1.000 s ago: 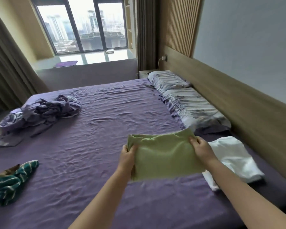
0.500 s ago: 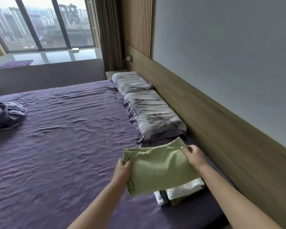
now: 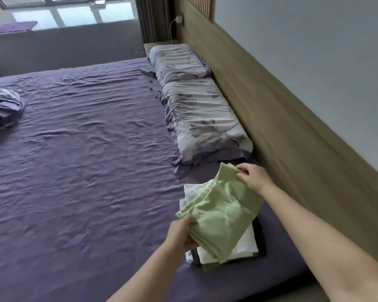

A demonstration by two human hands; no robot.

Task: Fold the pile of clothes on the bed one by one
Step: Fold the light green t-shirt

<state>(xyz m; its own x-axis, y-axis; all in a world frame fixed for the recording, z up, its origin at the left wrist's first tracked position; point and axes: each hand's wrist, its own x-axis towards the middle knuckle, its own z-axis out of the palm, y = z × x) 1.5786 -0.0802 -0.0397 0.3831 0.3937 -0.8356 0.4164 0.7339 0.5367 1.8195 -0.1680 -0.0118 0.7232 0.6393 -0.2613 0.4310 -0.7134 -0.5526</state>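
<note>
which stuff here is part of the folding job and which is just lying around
Part of the job:
- folded light green cloth, in the grip of the left hand and right hand
- stack of folded white and dark clothes under it
- crumpled purple-grey clothes heap at the far left

Just lying about:
- two floral pillows
- white charger and cable

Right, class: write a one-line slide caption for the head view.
Both hands, left and right, lower a folded green garment onto the stack of folded clothes.
</note>
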